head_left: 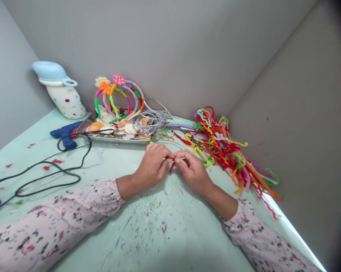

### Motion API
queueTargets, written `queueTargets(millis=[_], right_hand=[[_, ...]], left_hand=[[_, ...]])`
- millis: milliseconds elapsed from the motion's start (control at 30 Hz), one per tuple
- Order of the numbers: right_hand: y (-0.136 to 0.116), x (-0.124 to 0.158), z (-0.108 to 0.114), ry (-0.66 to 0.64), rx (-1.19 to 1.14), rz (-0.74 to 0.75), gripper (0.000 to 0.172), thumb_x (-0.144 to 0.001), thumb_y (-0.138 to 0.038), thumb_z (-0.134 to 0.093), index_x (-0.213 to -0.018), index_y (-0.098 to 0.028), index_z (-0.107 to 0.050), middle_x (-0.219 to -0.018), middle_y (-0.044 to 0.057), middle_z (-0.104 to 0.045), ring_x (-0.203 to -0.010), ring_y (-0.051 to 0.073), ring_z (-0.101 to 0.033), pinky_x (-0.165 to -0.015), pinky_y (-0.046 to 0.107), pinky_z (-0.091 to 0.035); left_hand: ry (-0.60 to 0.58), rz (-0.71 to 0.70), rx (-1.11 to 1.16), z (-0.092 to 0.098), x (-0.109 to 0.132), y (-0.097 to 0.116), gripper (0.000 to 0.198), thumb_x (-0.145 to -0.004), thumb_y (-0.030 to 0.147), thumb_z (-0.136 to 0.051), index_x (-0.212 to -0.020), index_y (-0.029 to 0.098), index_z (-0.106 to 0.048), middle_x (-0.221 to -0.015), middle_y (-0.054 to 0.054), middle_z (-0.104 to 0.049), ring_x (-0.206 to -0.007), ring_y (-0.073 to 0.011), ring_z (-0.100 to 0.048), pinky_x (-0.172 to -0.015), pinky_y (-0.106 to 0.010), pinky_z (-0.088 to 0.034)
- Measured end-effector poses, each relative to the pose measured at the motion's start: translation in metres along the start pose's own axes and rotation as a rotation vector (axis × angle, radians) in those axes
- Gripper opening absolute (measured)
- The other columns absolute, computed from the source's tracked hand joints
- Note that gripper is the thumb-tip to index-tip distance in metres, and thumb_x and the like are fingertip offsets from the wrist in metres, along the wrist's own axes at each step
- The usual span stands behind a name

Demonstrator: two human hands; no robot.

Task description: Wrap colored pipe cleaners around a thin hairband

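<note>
Red pipe cleaner [172,165] is pinched between left hand [153,166] and right hand [191,170], just before the tray [102,138]; its free end hangs downward, roughly upright.

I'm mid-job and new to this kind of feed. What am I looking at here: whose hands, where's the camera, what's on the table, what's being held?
There is one picture, from a camera worn on the person's head, looking down at their own two bare hands. The left hand and right hand meet over a pale green table, both pinching a short red pipe cleaner. To the right lies a heap of coloured pipe cleaners. Behind sits a metal tray with shells and wrapped headbands. On the left lie a blue glue gun, its black cord and a tilted white jug.
</note>
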State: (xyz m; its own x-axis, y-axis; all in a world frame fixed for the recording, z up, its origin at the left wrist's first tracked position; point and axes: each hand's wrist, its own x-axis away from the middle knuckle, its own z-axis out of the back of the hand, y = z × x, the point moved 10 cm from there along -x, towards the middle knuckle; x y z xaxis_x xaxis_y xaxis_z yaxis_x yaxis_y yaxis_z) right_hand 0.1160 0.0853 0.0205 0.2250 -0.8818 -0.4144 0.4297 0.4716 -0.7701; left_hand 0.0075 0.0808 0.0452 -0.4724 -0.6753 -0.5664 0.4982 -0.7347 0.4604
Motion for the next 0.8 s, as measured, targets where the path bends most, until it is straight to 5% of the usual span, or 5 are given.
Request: queueTargets(millis=[367,600,800], right_hand=[[0.006,0.001,-0.002,-0.016,-0.049,-0.047,0.016,-0.091,-0.03,-0.049,-0.086,-0.02,-0.06,-0.098,0.005,-0.063,-0.087,0.017,-0.059,-0.072,0.027,-0.046],[0.021,0.002,-0.005,-0.033,-0.126,-0.162,0.023,-0.091,-0.039,-0.049,-0.092,-0.021,-0.062,-0.076,0.001,-0.061,-0.059,0.012,-0.052,-0.05,0.023,-0.039],[0.026,0.001,-0.003,-0.008,-0.161,-0.161,0.024,-0.093,-0.04,-0.046,-0.091,-0.021,-0.06,-0.094,0.003,-0.06,-0.056,0.009,-0.048,-0.05,0.023,-0.038]], left_hand=[[-0.006,-0.001,0.009,-0.002,0.001,0.0,0.011,-0.089,0.015,-0.045,-0.088,0.017,-0.056,-0.086,-0.004,-0.06,-0.086,-0.0192,-0.048,-0.082,-0.037,-0.035],[-0.008,0.023,0.017,-0.003,0.0,-0.004,0.011,-0.089,0.018,-0.045,-0.088,0.017,-0.057,-0.086,-0.004,-0.06,-0.087,-0.0196,-0.049,-0.082,-0.037,-0.035],[-0.028,0.088,0.093,-0.005,0.001,-0.01,0.012,-0.09,0.021,-0.046,-0.091,0.018,-0.057,-0.089,-0.003,-0.061,-0.087,-0.0183,-0.051,-0.082,-0.036,-0.036]])
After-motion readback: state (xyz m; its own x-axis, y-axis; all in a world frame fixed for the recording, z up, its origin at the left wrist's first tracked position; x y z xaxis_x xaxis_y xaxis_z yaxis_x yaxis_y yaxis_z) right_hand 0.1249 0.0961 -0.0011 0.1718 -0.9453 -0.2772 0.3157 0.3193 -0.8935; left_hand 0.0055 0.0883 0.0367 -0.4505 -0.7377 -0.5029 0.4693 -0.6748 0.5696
